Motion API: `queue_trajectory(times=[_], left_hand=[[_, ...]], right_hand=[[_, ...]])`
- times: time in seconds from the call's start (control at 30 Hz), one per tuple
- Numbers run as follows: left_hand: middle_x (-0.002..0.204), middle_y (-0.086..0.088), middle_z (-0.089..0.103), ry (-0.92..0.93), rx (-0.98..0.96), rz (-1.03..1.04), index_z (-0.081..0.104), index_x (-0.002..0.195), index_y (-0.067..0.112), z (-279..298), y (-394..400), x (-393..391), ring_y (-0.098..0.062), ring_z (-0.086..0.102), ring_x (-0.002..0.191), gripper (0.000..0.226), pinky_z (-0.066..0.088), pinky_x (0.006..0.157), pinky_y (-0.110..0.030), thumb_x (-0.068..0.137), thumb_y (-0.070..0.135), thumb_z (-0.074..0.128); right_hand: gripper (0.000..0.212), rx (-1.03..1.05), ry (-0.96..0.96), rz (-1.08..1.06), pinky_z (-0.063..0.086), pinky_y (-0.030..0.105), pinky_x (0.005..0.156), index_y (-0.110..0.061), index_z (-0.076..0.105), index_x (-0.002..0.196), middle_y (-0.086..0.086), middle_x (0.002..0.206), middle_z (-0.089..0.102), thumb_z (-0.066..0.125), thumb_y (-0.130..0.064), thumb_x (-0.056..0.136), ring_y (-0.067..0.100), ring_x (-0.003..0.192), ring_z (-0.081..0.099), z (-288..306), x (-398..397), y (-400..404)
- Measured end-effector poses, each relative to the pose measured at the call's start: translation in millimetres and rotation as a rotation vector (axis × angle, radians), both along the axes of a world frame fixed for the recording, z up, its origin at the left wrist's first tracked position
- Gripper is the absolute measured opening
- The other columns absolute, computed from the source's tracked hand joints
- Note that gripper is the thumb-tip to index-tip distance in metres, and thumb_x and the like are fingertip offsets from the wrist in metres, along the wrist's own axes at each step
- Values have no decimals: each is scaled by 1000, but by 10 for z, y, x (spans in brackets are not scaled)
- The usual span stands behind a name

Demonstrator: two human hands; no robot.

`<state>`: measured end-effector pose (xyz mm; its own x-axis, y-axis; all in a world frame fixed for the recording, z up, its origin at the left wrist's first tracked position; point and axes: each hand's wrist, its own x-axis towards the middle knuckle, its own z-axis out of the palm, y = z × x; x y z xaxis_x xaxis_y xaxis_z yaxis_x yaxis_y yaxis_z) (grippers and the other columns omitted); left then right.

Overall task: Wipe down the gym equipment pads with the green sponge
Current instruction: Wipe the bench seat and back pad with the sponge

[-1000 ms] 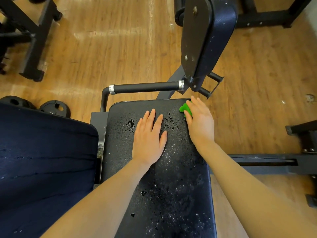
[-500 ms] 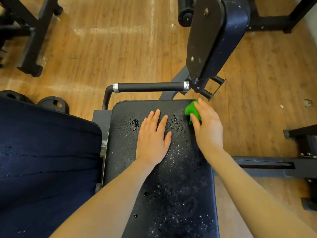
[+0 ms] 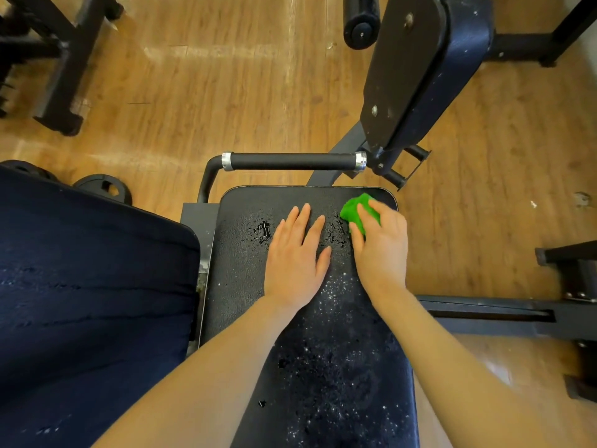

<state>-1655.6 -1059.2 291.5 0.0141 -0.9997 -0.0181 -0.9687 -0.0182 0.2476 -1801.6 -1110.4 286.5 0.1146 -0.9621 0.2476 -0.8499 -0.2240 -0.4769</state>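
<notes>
Pressing down on the wet seat pad (image 3: 323,367), both hands of the person whose head camera I watch sit near its far end.

Item, left hand (image 3: 295,260): flat on the pad, palm down, fingers straight and slightly spread, holding nothing.

Item, right hand (image 3: 382,250): fingers and thumb curled over the green sponge (image 3: 357,211), gripping it against the pad at the far right corner. The sponge shows beyond and left of the fingertips, bunched and irregular.

Item, seat pad: black, textured, rounded far corners. Water beads and white flecks lie scattered over its middle and near parts; a small puddle (image 3: 263,229) sits just left of the left hand.

Item, handle bar (image 3: 290,161): black grip with silver collars at both ends, running crosswise just beyond the pad's far edge, bent down at its left end.

Item, upright pad (image 3: 458,59): dark blue, tilted, on a flat black backing plate, standing beyond the sponge at upper right.

Item, blue pad (image 3: 90,286): large, dark blue, creased, just beside the seat pad on the left.

Item, weight plate (image 3: 108,190): black, lying on the wooden floor (image 3: 200,92) beyond the blue pad.

Item, black steel frames: one at upper left (image 3: 61,69), another low at right (image 3: 484,315).
</notes>
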Motion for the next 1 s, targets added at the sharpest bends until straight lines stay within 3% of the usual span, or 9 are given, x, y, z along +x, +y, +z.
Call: queue_trajectory(times=[0.2,0.27,0.37,0.47,0.53,0.83,1.0], left_hand=[[153,-10,35,17,-2,-45,45,142,14,88,-25,137,-26,29,143,56,28,115,-42,97,42,26],[154,-11,33,-21,-23,-41,44,143,15,108,-4,267,-27,28,143,55,23,116,-42,98,40,26],[154,-12,31,-62,-17,-4,41,144,16,75,55,440,-29,25,144,54,21,116,-43,99,40,25],[154,-12,32,-81,0,7,40,145,17,27,103,472,-29,25,144,54,20,116,-42,98,40,26],[154,-12,32,-75,-11,9,40,145,17,17,107,466,-29,25,144,53,19,116,-41,98,40,27],[156,-11,29,-53,-15,5,39,146,18,14,116,478,-28,22,145,53,18,117,-41,99,40,29],[155,-11,30,-40,-26,9,40,145,18,10,114,478,-28,23,145,52,18,117,-40,98,39,30]], right_hand=[[35,-29,-8,9,43,34,92,-3,67,117,12,119,61,64,-24,89,28,103,54,-42,-150,548],[39,-19,-24,7,40,32,94,-4,66,117,12,122,60,64,-29,88,27,107,53,-25,-146,563],[44,36,-82,-1,37,35,103,-4,60,125,14,132,56,72,-18,85,26,120,48,0,-66,485],[48,86,-111,-5,34,42,110,-5,55,132,14,140,50,69,-10,87,31,131,43,34,75,255],[44,88,-113,-15,28,39,112,-6,55,132,14,143,48,65,-12,89,31,135,39,47,183,4],[39,72,-59,-20,24,25,107,-3,59,128,11,135,56,64,-12,90,26,127,48,64,316,-237],[40,145,-86,-12,27,32,112,-4,57,130,11,141,51,63,-10,90,27,132,43,83,266,230]])
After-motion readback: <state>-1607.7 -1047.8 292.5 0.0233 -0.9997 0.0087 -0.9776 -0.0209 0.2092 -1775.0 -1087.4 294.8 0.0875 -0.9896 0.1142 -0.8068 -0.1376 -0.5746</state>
